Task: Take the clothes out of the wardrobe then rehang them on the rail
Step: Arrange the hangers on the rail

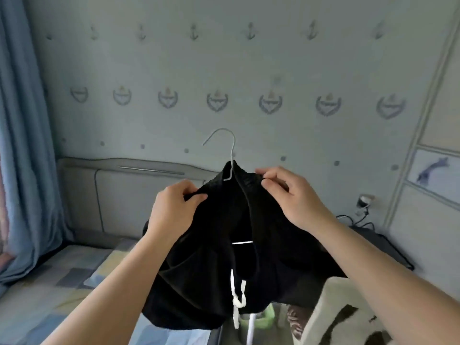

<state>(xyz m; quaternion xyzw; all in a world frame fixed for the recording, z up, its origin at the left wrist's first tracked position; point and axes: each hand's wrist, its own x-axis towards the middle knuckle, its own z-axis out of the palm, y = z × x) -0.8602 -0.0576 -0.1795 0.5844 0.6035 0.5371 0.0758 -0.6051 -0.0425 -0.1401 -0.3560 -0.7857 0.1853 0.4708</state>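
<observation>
A black garment with a white drawstring is held up in front of me, draped over a thin metal hanger whose hook sticks up above the fabric. A short piece of the hanger's bar shows through a gap in the cloth. My left hand grips the fabric at the left shoulder of the hanger. My right hand pinches the fabric at the right shoulder. No wardrobe or rail is in view.
A bed with a patchwork cover lies at the lower left, its padded headboard against the patterned wall. A blue curtain hangs at the left. A white-and-black garment lies at the lower right, near a dark table with cables.
</observation>
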